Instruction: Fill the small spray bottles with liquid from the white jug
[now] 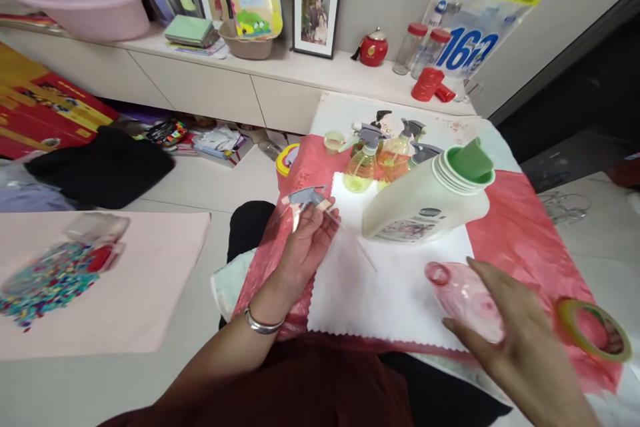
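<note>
My left hand (313, 233) is closed around a grey and white trigger spray head (306, 197), and its thin clear tube slants down to the right over the white scalloped mat (350, 300). My right hand (515, 327) is open, thumb and fingers spread around a clear pink bottle (467, 297) that lies on its side with no cap. Whether the fingers touch the bottle I cannot tell. Behind the mat's middle stands a big cream jug (400, 210) with a green cap (473, 160). Several spray bottles (361, 170) holding yellow and orange liquid stand beyond it.
A roll of yellow tape (595, 330) lies at the table's right edge on red plastic sheeting (525, 233). A small cup (333, 141) sits near the spray bottles. On the left, a pink cloth (165, 280) bears a spill of colourful small pieces (55, 280).
</note>
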The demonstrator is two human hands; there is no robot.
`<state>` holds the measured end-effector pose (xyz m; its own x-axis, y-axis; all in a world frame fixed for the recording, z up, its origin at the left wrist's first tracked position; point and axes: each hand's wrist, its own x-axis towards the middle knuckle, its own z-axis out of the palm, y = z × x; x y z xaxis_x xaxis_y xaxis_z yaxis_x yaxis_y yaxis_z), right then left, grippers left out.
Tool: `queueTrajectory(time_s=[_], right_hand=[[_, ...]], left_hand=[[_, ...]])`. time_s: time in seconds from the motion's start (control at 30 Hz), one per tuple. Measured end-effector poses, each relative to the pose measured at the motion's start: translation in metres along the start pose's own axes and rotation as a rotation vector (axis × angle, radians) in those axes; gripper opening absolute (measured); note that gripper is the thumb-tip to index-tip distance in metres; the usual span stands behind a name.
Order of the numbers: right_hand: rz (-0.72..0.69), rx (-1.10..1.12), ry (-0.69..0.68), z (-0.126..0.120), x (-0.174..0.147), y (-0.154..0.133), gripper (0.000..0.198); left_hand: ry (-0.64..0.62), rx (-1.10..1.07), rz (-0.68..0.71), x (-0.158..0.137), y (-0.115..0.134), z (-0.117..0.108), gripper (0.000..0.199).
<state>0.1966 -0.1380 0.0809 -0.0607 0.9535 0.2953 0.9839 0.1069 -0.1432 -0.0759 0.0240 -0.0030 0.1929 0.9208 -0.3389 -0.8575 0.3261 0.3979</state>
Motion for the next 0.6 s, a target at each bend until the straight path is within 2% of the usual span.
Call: queueTrajectory(time_s=[0.1,0.2,0.43,0.6], right_hand=[[0.039,0.046,-0.037,0.033,-0.011,-0.018,0.056],[0.07,0.108,-0.069,0.05,-0.013,-0.03,0.06],[0.15,0.191,-0.108,0.063,-0.01,-0.046,0.064],[0.167,0.263,-0.11,0.067,-0.008,-0.057,0.065]], left_hand=[[-0.017,0.01,0.096,-0.004,0.008,0.01,0.017],[-0.01,0.034,0.158,-0.008,0.01,0.016,0.018],[-0.041,0.102,0.184,-0.017,0.01,0.015,0.022],[-0.076,0.119,0.166,-0.023,0.0,0.018,0.027]])
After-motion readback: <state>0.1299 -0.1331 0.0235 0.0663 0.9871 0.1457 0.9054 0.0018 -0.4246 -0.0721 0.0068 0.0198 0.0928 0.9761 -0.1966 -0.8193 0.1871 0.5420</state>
